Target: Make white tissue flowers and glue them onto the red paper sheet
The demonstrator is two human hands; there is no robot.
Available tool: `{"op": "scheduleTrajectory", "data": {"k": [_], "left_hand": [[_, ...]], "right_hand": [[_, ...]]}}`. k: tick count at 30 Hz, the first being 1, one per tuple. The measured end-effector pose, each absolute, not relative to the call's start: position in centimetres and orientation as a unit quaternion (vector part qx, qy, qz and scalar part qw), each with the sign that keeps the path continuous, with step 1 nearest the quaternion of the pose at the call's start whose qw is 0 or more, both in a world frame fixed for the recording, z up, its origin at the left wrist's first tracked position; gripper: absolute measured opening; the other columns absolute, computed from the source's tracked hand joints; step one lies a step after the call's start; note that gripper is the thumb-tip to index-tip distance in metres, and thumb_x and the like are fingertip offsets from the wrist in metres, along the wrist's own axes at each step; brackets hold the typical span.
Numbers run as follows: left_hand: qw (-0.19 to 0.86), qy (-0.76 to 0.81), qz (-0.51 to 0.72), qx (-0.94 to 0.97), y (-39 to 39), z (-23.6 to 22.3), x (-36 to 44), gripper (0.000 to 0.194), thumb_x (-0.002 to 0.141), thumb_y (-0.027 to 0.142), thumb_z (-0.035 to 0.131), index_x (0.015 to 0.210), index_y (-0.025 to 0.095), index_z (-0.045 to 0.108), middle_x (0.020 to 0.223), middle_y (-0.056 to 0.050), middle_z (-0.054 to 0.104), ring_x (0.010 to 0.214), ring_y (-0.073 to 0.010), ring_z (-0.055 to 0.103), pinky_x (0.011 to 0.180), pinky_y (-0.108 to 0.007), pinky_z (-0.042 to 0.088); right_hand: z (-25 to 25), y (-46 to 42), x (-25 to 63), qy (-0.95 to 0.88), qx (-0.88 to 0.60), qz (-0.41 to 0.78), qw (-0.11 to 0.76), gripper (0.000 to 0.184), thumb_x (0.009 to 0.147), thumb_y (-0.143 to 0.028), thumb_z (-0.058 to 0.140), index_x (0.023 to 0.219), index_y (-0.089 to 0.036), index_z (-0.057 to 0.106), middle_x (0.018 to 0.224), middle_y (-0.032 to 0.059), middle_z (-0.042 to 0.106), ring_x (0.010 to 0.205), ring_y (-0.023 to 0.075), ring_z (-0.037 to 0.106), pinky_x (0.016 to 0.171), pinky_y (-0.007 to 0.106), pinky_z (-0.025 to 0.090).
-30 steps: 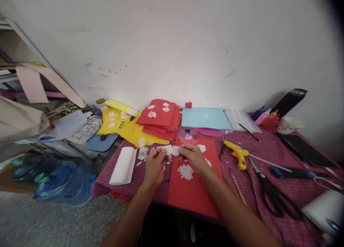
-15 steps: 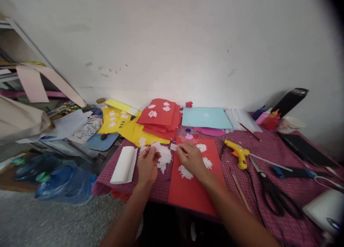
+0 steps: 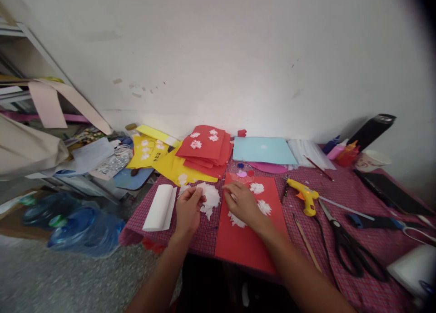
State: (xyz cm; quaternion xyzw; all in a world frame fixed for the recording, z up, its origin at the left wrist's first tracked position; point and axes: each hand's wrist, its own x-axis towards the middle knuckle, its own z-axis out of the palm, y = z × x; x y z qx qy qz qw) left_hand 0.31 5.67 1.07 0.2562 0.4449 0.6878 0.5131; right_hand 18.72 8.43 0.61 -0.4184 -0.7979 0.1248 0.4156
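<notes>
My left hand [image 3: 187, 209] pinches a crumpled white tissue flower [image 3: 208, 198] just left of a red sheet of paper [image 3: 248, 233] on the checked tablecloth. My right hand [image 3: 240, 204] rests on the top left of that red sheet, fingers curled together; what they hold, if anything, is hidden. White tissue flowers [image 3: 256, 188] lie stuck on the red sheet near my right hand. A folded white tissue [image 3: 159, 207] lies left of my left hand.
A yellow glue gun [image 3: 304, 196], black scissors [image 3: 347, 245], a wooden stick [image 3: 306, 245] and a pencil lie to the right. Stacks of red [image 3: 204, 150], yellow [image 3: 153, 151] and light blue paper [image 3: 262, 149] lie at the back. Bottles and a cup [image 3: 373, 160] stand far right. Water bottles [image 3: 81, 229] lie on the floor left.
Both hands held a small white piece together above the table; they have since parted and lowered. The left now holds a fluffed tissue flower; the right has dropped onto the red sheet.
</notes>
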Motion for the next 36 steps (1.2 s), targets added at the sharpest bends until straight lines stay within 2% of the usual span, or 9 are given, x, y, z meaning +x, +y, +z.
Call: {"op": "scheduleTrajectory", "data": {"k": [3,6,10,13,16,21,28,36], "left_hand": [[0.483,0.469,0.656,0.342,5.3,1.2,0.9,0.024,0.074,0.034,0.081,0.077,0.016,0.067,0.066,0.003,0.061,0.061,-0.0088,0.055,0.061,-0.021,0.043],[0.433,0.498,0.620,0.425,5.0,1.6,1.4,0.021,0.077,0.035,0.078,0.077,0.017,0.068,0.068,0.002,0.063,0.063,-0.0108,0.054,0.062,-0.022,0.042],[0.348,0.528,0.574,0.521,4.7,2.3,1.8,0.015,0.077,0.032,0.078,0.076,0.019,0.070,0.072,0.000,0.066,0.067,-0.0143,0.057,0.065,-0.024,0.042],[0.297,0.520,0.559,0.574,4.5,2.6,2.2,0.011,0.080,0.028,0.075,0.074,0.021,0.069,0.073,0.000,0.066,0.070,-0.0155,0.058,0.069,-0.026,0.043],[0.265,0.500,0.552,0.613,4.3,2.8,2.4,0.011,0.081,0.025,0.073,0.071,0.022,0.069,0.073,0.000,0.066,0.072,-0.0163,0.058,0.072,-0.026,0.042],[0.230,0.482,0.540,0.651,4.1,2.6,2.5,0.010,0.082,0.022,0.071,0.072,0.024,0.070,0.074,-0.001,0.066,0.074,-0.0177,0.060,0.073,-0.027,0.042],[0.303,0.467,0.556,0.617,4.0,2.7,2.5,0.005,0.079,0.025,0.074,0.074,0.024,0.074,0.078,-0.003,0.069,0.077,-0.0194,0.060,0.078,-0.029,0.043],[0.455,0.486,0.590,0.457,4.8,1.5,2.4,0.024,0.082,0.040,0.071,0.073,0.018,0.069,0.068,0.001,0.061,0.064,-0.0133,0.052,0.064,-0.023,0.041]], "right_hand": [[1.7,8.0,18.6,-0.740,-0.422,0.229,0.472,0.015,0.091,-0.019,0.055,0.090,-0.021,0.070,0.085,0.0056,0.070,0.080,0.0201,0.063,0.076,0.033,0.049],[2.8,7.5,18.5,-0.684,-0.398,0.372,0.484,0.014,0.089,-0.030,0.059,0.083,-0.021,0.069,0.072,0.0015,0.065,0.067,0.0171,0.058,0.064,0.029,0.045],[3.2,7.2,18.6,-0.626,-0.362,0.511,0.466,0.021,0.084,-0.040,0.066,0.088,-0.020,0.070,0.077,0.0019,0.067,0.070,0.0168,0.058,0.065,0.028,0.046],[3.3,7.3,18.8,-0.601,-0.358,0.548,0.458,0.024,0.083,-0.042,0.069,0.088,-0.019,0.070,0.079,0.0019,0.066,0.071,0.0161,0.058,0.066,0.028,0.045],[3.5,7.4,18.9,-0.584,-0.366,0.566,0.451,0.025,0.085,-0.042,0.065,0.081,-0.018,0.068,0.070,0.0003,0.063,0.064,0.0143,0.055,0.061,0.027,0.042],[3.4,7.7,18.8,-0.557,-0.392,0.590,0.433,0.016,0.078,-0.031,0.064,0.068,-0.018,0.062,0.057,-0.0027,0.058,0.052,0.0123,0.051,0.052,0.025,0.038],[2.8,8.0,18.7,-0.533,-0.401,0.598,0.446,0.009,0.072,-0.027,0.065,0.067,-0.019,0.063,0.054,-0.0032,0.060,0.049,0.0117,0.051,0.051,0.024,0.039],[3.0,7.9,18.7,-0.530,-0.408,0.599,0.440,0.008,0.070,-0.027,0.064,0.067,-0.020,0.062,0.050,-0.0045,0.058,0.045,0.0115,0.049,0.047,0.024,0.036]]}}
